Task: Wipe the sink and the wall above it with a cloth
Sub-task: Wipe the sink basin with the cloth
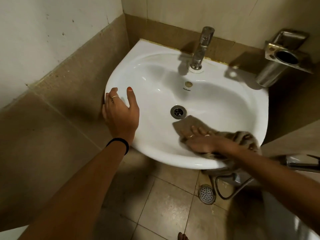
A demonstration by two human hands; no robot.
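While the brown, crumpled cleaning cloth (187, 126) lay pressed against the lower inner slope of the white oval ceramic sink (225, 104), just below and to the right of the round metal drain (178, 111) at the centre of the frame, the job looked to be in its early or middle part — the bowl was being wiped, and nothing showed that the wall had been reached. The beige tiled wall (173, 14) above the basin, across the top of the frame, had no cloth near it, so by my reading that half of the task was left to do, as was the area around the tall chrome tap (201, 47) at the upper centre. The basin's surface shone, but whether it was already clean I could not tell. The right hand (202, 141), blurred at the lower right of the bowl, lay flat with fingers stretched out on top of the cloth, pushing it against the ceramic rather than gripping it; the rest of the cloth trailed over the front rim under the forearm. The left hand (121, 111), at the left of the frame, was spread wide and empty — its fingers rested on the sink's left rim, apparently as a brace.
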